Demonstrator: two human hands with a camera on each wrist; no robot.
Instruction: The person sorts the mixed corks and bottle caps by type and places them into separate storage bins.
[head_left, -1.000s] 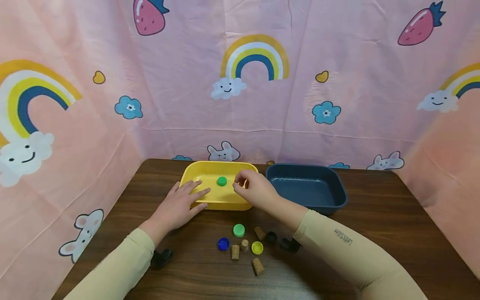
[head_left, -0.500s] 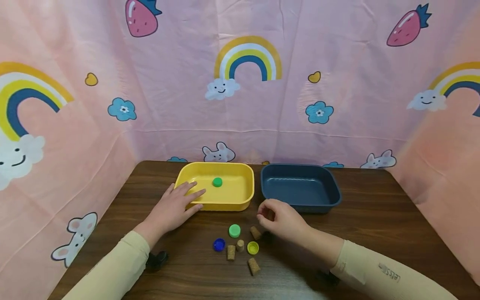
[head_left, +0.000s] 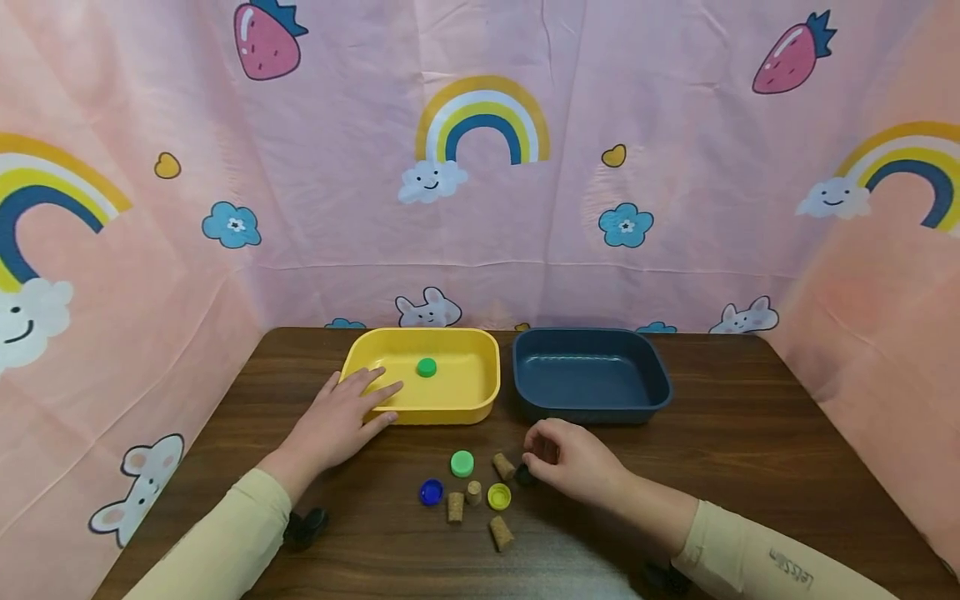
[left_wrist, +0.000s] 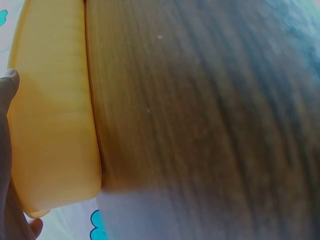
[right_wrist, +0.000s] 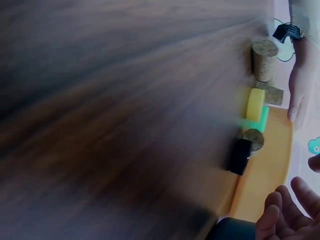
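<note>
My left hand (head_left: 341,421) rests with spread, straight fingers over the front-left rim of a yellow plastic tray (head_left: 442,416). A green bottle cap (head_left: 427,367) lies inside that tray. Just right of a black cap (head_left: 524,475), my right hand (head_left: 576,462) hovers low over the table, its fingers loosely bent. In the right wrist view its thumb and fingers (right_wrist: 292,207) stand apart with nothing between them, and the black cap sits beside a cork (right_wrist: 254,139). A light green cap (head_left: 462,463), a blue cap (head_left: 431,492) and a yellow cap (head_left: 498,497) lie left of this hand.
A dark blue tray (head_left: 592,414) stands right of the yellow one, with a small gap between them. More corks, one upright (head_left: 474,492) and one lying in front (head_left: 501,533), are among the caps. Patterned pink cloth (head_left: 510,208) hangs behind the brown wooden table (head_left: 360,558).
My right hand has moved from over the yellow tray's right side, toward me and rightward, down beside the black cap. My left hand stays on the tray. The head view has shifted slightly.
</note>
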